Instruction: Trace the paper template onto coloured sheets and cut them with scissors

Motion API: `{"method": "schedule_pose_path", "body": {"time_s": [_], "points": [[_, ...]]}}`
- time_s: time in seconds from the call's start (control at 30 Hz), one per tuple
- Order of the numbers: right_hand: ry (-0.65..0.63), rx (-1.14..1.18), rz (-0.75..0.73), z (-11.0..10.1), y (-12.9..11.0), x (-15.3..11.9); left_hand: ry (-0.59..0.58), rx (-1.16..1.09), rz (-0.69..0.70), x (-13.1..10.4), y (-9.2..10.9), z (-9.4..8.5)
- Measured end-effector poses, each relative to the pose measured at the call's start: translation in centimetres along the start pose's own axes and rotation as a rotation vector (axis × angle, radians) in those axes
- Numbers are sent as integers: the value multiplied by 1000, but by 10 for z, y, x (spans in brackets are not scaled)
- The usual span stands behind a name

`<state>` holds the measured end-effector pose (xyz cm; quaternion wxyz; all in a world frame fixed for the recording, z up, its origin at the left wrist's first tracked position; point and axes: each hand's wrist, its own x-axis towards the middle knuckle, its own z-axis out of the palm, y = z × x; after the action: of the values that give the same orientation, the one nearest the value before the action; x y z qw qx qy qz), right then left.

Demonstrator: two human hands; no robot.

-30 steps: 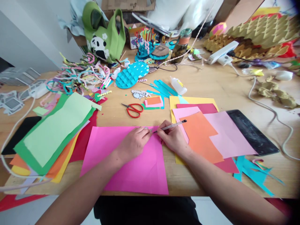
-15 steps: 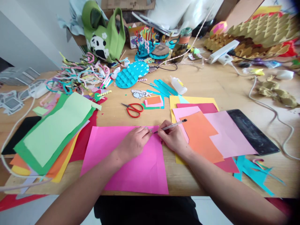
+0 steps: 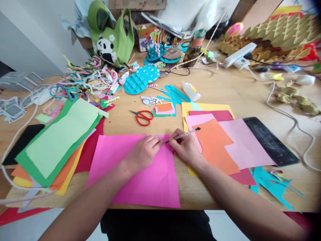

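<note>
A sheet of bright pink paper [image 3: 150, 184] lies flat at the table's front edge. My left hand [image 3: 142, 152] rests on its upper part, fingers pressed together and bent down on a small pale piece [image 3: 162, 139] near the top right corner. The fingers cover most of that piece, so its shape is unclear. In my right hand [image 3: 187, 149] is a slim pen [image 3: 187, 134], gripped low, its tip touching down beside the piece and its dark end pointing up right. Red-handled scissors [image 3: 143, 117] lie beyond the pink sheet.
Green and other coloured papers [image 3: 60, 140] are stacked at left. Orange and pink sheets [image 3: 220, 147] overlap a black tablet-like board [image 3: 273, 142] at right. Behind lie a glue bottle [image 3: 191, 91], blue paper strips [image 3: 177, 94] and a blue craft piece [image 3: 136, 82]. A white cable [image 3: 296, 120] trails at right.
The pen and my right hand have shifted very slightly to the right. My left hand and the pink sheet keep their places.
</note>
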<state>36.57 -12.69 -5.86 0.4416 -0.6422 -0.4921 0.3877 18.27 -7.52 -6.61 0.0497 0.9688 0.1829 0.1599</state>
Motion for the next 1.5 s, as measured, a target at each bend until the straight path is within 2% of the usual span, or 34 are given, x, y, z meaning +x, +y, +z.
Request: {"method": "schedule_pose_path", "body": {"time_s": [0.87, 1.5], "points": [[-22, -36, -92, 0, 6, 0, 41, -14, 17, -2, -3, 2], [-1, 4, -56, 2, 3, -1, 24, 2, 2, -1, -1, 3]]}}
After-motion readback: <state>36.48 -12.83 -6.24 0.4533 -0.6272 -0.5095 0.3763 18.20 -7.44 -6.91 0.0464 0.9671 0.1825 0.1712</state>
